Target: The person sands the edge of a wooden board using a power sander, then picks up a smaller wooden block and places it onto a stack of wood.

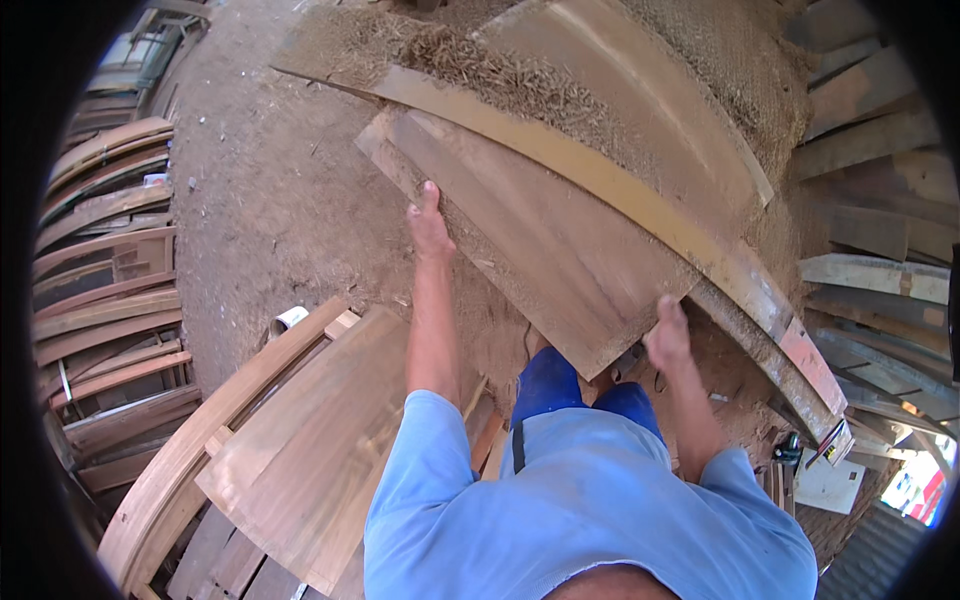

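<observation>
Both hands gripped the wooden panel (540, 250): left hand (430, 225) clasped its left long edge, right hand (668, 335) closed on the near right corner; its long axis ran away leftward above the sawdust floor (270, 190).

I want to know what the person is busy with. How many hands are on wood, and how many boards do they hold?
Bare hands on wood: 2, the left hand and the right hand
Flat reddish-brown wooden panel held at its edges: 1
Total: 3
</observation>
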The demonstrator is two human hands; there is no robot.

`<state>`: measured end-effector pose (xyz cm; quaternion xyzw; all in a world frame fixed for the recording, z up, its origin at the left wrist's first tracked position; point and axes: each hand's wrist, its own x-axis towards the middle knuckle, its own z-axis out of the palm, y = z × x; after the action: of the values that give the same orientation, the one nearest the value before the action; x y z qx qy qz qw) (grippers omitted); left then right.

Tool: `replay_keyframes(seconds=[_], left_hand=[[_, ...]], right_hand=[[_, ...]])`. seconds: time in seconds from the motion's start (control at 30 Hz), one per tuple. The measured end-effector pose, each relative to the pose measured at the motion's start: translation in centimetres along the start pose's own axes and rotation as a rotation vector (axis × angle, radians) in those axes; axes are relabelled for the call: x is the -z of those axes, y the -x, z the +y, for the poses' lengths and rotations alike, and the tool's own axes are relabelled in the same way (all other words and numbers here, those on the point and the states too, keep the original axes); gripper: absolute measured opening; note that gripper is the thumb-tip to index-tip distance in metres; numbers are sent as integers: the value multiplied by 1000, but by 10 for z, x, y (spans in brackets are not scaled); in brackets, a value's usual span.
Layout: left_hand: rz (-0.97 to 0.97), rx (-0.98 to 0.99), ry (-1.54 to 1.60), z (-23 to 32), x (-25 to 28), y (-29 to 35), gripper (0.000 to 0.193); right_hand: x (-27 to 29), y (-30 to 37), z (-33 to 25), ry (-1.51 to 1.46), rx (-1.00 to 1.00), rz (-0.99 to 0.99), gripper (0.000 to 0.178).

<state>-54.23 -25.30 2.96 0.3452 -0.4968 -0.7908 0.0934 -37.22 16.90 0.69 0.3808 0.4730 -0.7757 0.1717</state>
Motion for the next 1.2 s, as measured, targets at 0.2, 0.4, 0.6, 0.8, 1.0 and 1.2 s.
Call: replay_keyframes(seconds=[0.2,0.4,0.6,0.8,1.0,1.2], left_hand=[[48,162,-203,-64,-20,115,56],[62,81,-91,-116,-43,147,70],[76,95,104,-134,-68,136,62],[-118,227,129,-96,-63,127,57],[-157,281,18,-91,-42,111,57],[-140,379,-25,-89,-39,122,58]], right_hand=[[-36,57,13,28,-241,-57,41],[-28,23,-6,317,-75,135,41],[-30,7,-126,1427,-75,-86,43],[58,-15,-190,1646,664,566,47],[90,-17,-164,1639,571,522,49],[93,-8,-115,1584,780,733,34]])
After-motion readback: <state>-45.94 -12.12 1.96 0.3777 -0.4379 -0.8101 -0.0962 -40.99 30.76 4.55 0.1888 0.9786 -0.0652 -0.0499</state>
